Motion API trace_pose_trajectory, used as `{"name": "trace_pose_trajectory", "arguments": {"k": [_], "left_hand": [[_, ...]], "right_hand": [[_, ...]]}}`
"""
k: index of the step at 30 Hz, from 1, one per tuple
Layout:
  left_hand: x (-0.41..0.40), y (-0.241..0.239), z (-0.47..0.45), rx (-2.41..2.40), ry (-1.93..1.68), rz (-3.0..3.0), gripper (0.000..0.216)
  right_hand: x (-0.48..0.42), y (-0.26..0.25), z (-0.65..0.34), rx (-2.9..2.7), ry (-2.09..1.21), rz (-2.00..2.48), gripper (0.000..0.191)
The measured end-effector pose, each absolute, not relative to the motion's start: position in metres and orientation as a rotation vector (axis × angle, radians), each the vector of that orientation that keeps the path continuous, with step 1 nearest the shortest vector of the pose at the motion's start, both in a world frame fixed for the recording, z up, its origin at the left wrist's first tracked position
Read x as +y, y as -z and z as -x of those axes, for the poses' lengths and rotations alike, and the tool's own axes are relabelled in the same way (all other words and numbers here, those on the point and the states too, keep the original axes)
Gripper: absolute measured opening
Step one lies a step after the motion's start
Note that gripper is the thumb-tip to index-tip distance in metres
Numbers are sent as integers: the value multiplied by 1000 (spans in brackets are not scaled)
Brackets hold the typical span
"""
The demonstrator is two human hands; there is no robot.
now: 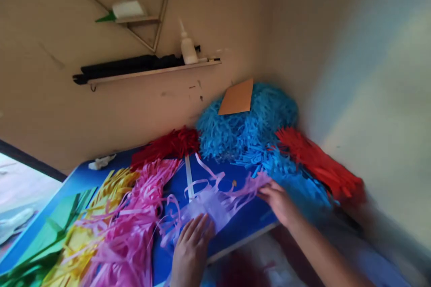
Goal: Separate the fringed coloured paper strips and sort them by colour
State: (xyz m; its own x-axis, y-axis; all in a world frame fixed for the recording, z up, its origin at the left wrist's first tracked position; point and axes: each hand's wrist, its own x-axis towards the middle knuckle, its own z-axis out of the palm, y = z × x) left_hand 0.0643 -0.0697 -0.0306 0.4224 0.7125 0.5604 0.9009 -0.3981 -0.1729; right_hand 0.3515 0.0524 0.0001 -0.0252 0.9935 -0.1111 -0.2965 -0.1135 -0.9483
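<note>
A sheet of lilac tissue paper (210,206) with fringed ends lies on the blue table (175,233) in front of me. My left hand (193,242) rests on its near side, the fingers stretched out over the paper. Gathered between the closed fingers of my right hand (278,199) is the sheet's right-hand fringe, drawn out sideways. Curled strips spread from the sheet's left and far sides. To the left of my left hand, pink fringed tissue paper (131,228) lies in a long heap.
Yellow (79,242) and green fringed paper (50,233) lie far left. Behind stand dark red fringes (168,143) and a blue fringe pile (229,132) topped by an orange card (237,97). Red fringes (319,166) lie right, along the wall. A wall shelf (151,71) holds a glue bottle (188,49).
</note>
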Motion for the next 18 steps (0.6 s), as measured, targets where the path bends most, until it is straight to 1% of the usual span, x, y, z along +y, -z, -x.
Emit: {"name": "trace_pose_trajectory", "arguments": {"k": [2, 3, 4, 5, 6, 8, 10, 11, 13, 16, 17, 18], "left_hand": [[-67, 40, -74, -1367, 541, 2272, 41], [-66, 42, -78, -1372, 520, 2285, 41], [-66, 43, -81, -1379, 496, 2296, 40], [-66, 43, -84, -1390, 477, 2303, 38], [-67, 42, -87, -1408, 465, 2308, 36], [-69, 40, -92, -1455, 467, 2304, 33], [-72, 39, -93, -1468, 466, 2301, 34], [-74, 40, -91, -1448, 460, 2301, 35], [-77, 43, -86, -1366, 434, 2315, 36], [-80, 49, -82, -1345, 403, 2317, 36], [-81, 51, -82, -1389, 397, 2317, 36], [-82, 52, -84, -1443, 399, 2320, 37]], "right_hand": [[43, 0, -378, -896, -936, 1266, 44], [35, -3, -380, -982, -735, 1294, 41], [26, -5, -374, -1157, -611, 1273, 36], [16, -8, -361, -1405, -580, 1211, 30], [8, -10, -342, -1707, -639, 1096, 25], [2, -11, -299, -2224, -725, 806, 23], [15, -8, -266, -2541, -706, 664, 22], [27, -6, -258, -2624, -652, 682, 22], [53, -2, -260, -2631, -500, 889, 26], [68, -5, -289, -2276, -190, 1357, 29], [64, -7, -297, -2213, -122, 1361, 30], [56, -8, -304, -2245, -107, 1256, 33]]}}
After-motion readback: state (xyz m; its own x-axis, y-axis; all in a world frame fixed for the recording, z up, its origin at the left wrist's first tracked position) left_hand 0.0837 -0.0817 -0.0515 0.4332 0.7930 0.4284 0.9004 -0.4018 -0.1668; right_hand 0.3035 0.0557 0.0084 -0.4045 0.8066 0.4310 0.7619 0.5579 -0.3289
